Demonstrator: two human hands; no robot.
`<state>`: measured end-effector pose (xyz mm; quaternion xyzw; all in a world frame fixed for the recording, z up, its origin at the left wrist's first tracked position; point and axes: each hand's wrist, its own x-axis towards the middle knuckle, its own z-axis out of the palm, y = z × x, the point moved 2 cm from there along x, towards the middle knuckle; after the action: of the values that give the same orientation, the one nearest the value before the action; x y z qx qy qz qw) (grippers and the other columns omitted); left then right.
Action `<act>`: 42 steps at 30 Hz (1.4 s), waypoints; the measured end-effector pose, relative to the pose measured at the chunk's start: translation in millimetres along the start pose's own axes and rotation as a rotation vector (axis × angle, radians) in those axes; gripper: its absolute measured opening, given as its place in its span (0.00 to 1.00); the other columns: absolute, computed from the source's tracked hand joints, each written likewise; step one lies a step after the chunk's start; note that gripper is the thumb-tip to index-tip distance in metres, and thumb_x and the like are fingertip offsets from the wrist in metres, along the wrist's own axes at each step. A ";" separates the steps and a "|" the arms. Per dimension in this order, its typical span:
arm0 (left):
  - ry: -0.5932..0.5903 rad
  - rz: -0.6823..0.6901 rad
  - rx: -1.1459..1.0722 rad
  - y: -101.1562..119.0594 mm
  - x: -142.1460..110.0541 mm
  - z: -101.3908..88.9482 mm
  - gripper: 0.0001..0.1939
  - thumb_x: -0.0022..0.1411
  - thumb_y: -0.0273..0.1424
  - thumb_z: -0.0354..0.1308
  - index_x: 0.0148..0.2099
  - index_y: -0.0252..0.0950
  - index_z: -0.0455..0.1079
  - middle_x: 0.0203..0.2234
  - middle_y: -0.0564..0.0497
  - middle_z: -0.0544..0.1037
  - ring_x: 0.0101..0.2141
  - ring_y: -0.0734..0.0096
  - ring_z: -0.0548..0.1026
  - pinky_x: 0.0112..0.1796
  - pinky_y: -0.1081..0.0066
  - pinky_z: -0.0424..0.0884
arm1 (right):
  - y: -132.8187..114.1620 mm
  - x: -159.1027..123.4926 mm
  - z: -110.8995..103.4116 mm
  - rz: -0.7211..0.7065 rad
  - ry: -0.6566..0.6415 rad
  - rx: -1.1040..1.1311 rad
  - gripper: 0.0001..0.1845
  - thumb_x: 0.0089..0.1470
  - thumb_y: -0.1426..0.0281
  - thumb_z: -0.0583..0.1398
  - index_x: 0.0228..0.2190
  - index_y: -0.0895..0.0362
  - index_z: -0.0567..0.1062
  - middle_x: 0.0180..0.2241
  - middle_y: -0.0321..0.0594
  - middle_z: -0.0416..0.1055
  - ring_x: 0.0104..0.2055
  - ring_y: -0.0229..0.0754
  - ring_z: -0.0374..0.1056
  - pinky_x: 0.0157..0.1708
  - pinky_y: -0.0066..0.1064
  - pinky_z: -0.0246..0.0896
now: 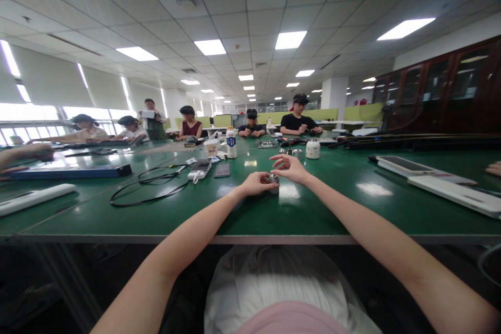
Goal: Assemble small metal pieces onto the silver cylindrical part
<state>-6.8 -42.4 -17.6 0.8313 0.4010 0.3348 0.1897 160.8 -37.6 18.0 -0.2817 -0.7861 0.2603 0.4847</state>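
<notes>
A small silver metal cylinder (274, 186) with a narrower top stands on the green table (336, 209) in front of me. My left hand (256, 183) is closed round it from the left, the thumb on its near side. Just above and to the right is my right hand (293, 169), its fingers apart and bent. The right thumb tip is close to the cylinder's top; whether they touch I cannot tell. No object shows between the right fingers.
Left of my hands lie a handheld device (199, 169), a black cable (135, 202) and a small grey square (222, 169). Beyond are a white bottle (231, 145), a cup (212, 148) and a cream jar (312, 149). White panels (456, 194) lie right. Several people sit around.
</notes>
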 end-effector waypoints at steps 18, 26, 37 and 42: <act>-0.018 0.005 -0.006 -3.1 1.6 0.0 0.30 0.47 0.50 0.60 0.45 0.31 0.72 0.32 0.45 0.78 0.32 0.66 0.75 0.34 0.72 0.69 | 69.8 -4.1 -42.3 0.358 -0.238 -0.202 0.32 0.34 0.74 0.70 0.46 0.60 0.72 0.34 0.44 0.76 0.36 0.42 0.71 0.38 0.31 0.68; -0.024 -0.003 -0.019 -0.9 0.9 -0.1 0.30 0.47 0.50 0.60 0.44 0.31 0.72 0.31 0.46 0.78 0.32 0.66 0.75 0.33 0.72 0.68 | 49.8 -1.8 -38.8 0.248 -0.122 -0.183 0.31 0.34 0.73 0.70 0.45 0.59 0.73 0.35 0.45 0.75 0.36 0.43 0.72 0.36 0.32 0.69; -0.028 -0.013 0.005 2.2 -0.2 -1.4 0.29 0.47 0.50 0.60 0.44 0.31 0.72 0.31 0.46 0.78 0.32 0.66 0.74 0.33 0.72 0.68 | 65.4 -4.7 -62.2 0.410 -0.310 -0.160 0.38 0.27 0.69 0.72 0.46 0.59 0.73 0.36 0.46 0.76 0.37 0.44 0.72 0.39 0.32 0.68; -0.021 -0.017 -0.004 2.0 -0.1 -1.3 0.29 0.47 0.49 0.60 0.44 0.31 0.72 0.31 0.46 0.78 0.32 0.66 0.75 0.34 0.72 0.68 | 64.5 -4.8 -56.8 0.415 -0.276 -0.176 0.38 0.25 0.71 0.72 0.45 0.60 0.73 0.36 0.46 0.76 0.38 0.45 0.72 0.41 0.35 0.68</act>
<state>-6.7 -43.6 -15.6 0.8310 0.4052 0.3254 0.1984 226.4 12.2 -6.6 -0.4399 -0.7897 0.3207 0.2827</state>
